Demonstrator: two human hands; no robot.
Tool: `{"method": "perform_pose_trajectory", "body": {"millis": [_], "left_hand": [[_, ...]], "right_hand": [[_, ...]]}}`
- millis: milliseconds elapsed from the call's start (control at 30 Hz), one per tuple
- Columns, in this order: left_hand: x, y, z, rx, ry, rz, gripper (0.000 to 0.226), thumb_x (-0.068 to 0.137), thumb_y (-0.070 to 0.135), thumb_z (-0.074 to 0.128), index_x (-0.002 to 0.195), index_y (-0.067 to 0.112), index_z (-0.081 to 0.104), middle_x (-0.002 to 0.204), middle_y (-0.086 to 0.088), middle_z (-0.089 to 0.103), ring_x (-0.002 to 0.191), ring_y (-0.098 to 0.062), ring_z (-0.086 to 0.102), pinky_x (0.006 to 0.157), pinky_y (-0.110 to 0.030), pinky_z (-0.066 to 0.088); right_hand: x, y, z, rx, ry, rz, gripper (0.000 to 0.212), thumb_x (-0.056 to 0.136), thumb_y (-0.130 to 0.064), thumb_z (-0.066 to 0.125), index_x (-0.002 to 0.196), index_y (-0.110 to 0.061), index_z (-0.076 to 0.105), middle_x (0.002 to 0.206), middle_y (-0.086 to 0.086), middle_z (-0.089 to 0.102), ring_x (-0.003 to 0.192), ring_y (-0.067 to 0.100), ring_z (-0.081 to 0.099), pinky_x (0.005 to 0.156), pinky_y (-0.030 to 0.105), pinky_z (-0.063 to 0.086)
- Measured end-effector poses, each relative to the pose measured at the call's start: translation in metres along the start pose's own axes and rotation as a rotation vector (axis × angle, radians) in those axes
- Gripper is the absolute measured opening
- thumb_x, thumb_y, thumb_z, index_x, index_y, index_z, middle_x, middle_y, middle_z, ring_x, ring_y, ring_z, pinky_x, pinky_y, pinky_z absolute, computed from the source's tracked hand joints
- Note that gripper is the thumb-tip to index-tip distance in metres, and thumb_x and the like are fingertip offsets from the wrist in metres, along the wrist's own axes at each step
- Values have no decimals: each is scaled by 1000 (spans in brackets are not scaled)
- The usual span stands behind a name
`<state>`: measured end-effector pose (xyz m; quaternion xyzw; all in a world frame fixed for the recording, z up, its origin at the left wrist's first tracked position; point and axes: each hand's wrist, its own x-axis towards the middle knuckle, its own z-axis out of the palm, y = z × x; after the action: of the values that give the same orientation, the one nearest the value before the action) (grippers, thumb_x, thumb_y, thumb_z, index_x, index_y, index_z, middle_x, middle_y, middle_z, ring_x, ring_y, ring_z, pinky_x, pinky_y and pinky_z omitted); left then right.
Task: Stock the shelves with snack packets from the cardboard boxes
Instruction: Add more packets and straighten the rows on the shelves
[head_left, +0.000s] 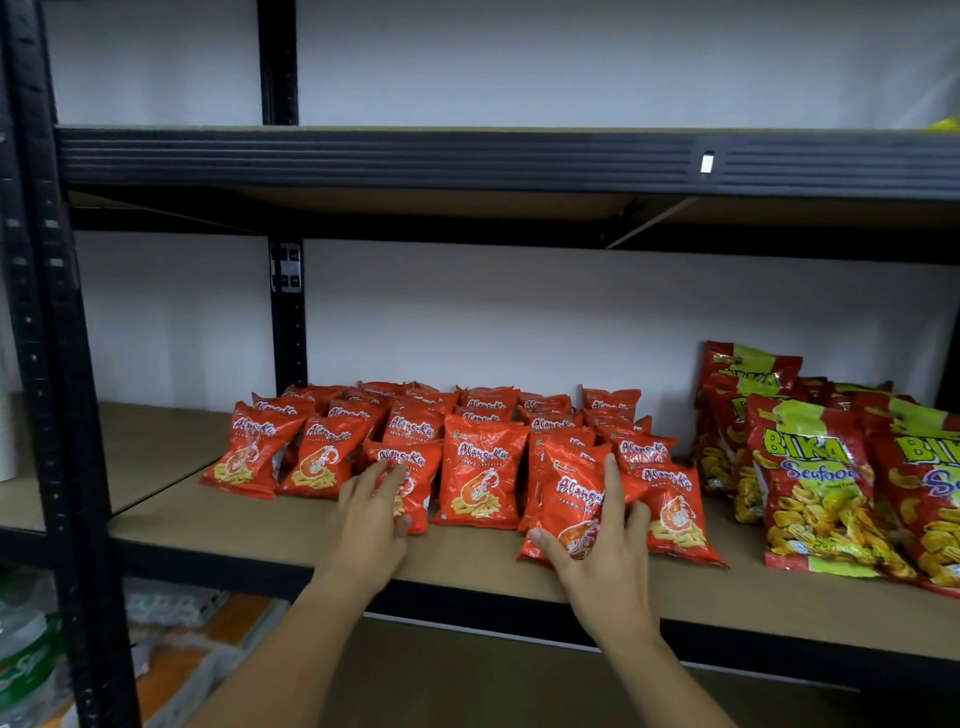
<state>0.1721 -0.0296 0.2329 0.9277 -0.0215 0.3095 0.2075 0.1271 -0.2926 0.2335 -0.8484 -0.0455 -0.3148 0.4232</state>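
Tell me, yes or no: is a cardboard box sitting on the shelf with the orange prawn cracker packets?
No: the shelf holds only orange prawn cracker packets and red-and-green Bika packets.

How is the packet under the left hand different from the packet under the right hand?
The left hand lies flat on its packet, fingers spread; the right hand grips its packet between thumb and fingers. The left packet stands further back than the right packet. Both are red prawn-cracker packets.
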Motion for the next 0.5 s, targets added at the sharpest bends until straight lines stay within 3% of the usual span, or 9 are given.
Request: {"method": "perform_pose_trajectory", "body": {"millis": [200, 367, 500], "left_hand": [[10, 2, 10, -60, 59, -47, 70, 83, 6, 75, 145, 18, 46, 150, -8, 39, 137, -32, 35, 109, -48, 40], [5, 0, 13, -122, 125, -52, 69, 83, 8, 76, 144, 19, 45, 148, -6, 39, 137, -27, 34, 109, -48, 42], [3, 2, 13, -42, 139, -32, 69, 84, 12, 75, 144, 19, 45, 148, -6, 41, 137, -29, 36, 106, -52, 41]], "right_hand": [[0, -1, -2, -10, -13, -6, 111, 79, -65, 64, 141, -57, -28, 148, 2, 16, 135, 24, 34, 102, 42, 46], [0, -1, -9, 60, 17, -23, 110, 83, -55, 68, 145, -54, -24, 148, -2, 15, 138, 22, 31, 106, 42, 41], [3, 12, -32, -9, 58, 22, 113, 84, -46, 73, 146, -53, -21, 150, -2, 15, 142, 28, 26, 111, 52, 37]]}}
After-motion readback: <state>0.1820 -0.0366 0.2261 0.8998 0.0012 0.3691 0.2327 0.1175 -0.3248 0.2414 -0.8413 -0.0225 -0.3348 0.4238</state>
